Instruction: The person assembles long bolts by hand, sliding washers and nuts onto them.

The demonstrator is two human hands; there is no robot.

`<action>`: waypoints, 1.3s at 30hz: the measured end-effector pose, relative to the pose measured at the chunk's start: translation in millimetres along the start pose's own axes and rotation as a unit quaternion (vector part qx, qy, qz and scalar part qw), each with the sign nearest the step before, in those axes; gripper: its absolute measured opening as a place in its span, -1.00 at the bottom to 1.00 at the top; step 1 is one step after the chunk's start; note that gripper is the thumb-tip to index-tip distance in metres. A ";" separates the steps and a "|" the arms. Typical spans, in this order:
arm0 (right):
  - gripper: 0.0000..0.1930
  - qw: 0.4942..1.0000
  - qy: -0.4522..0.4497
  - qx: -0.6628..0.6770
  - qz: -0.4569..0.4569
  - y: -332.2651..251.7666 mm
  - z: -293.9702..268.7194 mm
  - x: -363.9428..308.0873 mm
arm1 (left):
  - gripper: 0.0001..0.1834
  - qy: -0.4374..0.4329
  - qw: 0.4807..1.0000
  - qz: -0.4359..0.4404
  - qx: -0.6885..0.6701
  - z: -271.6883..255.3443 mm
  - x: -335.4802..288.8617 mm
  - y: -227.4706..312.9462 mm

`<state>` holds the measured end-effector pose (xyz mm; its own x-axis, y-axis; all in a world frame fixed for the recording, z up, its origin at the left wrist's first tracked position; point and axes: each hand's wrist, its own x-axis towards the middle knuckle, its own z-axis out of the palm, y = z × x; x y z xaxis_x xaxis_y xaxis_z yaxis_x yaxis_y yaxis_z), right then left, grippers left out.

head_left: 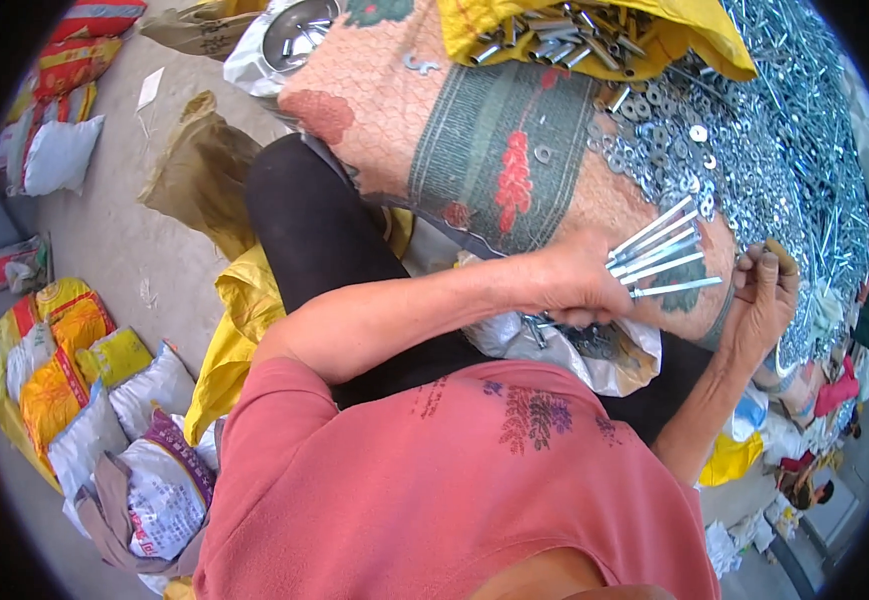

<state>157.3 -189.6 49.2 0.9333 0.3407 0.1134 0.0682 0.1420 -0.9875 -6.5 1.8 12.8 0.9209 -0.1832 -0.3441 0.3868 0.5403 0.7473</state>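
Observation:
My left hand is closed around several long silver bolts, which fan out from the fist toward the upper right. They hang over the patterned cloth and above an open white bag with metal pieces inside. To the right, my right hand is raised, thumb and fingers pinched together beside the heap of small hardware. Something tan shows at a fingertip; whatever is in the pinch is too small to make out. Loose washers and small nuts spread over the cloth just beyond both hands.
A large heap of long bolts covers the right side. At the far edge sits a yellow bag with metal tubes, and a steel bowl stands left of it. Filled sacks lie on the floor at left. People are at far right.

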 end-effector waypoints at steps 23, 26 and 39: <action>-0.85 0.749 -0.004 -0.635 -0.191 23.6 -15.1 23.7 | -0.88 0.031 0.995 -0.012 -0.090 3.5 2.1 9.8; -0.88 0.725 -0.014 -0.652 -0.221 35.4 -28.1 34.5 | -0.83 0.025 0.996 -0.016 -0.079 2.1 8.1 2.7; -0.62 0.701 -0.037 -0.658 -0.274 32.9 -42.0 68.3 | -0.71 0.022 0.998 -0.031 -0.056 0.5 7.0 0.5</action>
<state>238.1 -200.8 19.8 0.6234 0.6233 0.4721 0.7199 -0.6932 -0.0352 0.2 0.4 11.1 0.8912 -0.1853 -0.4140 0.4333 0.6173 0.6567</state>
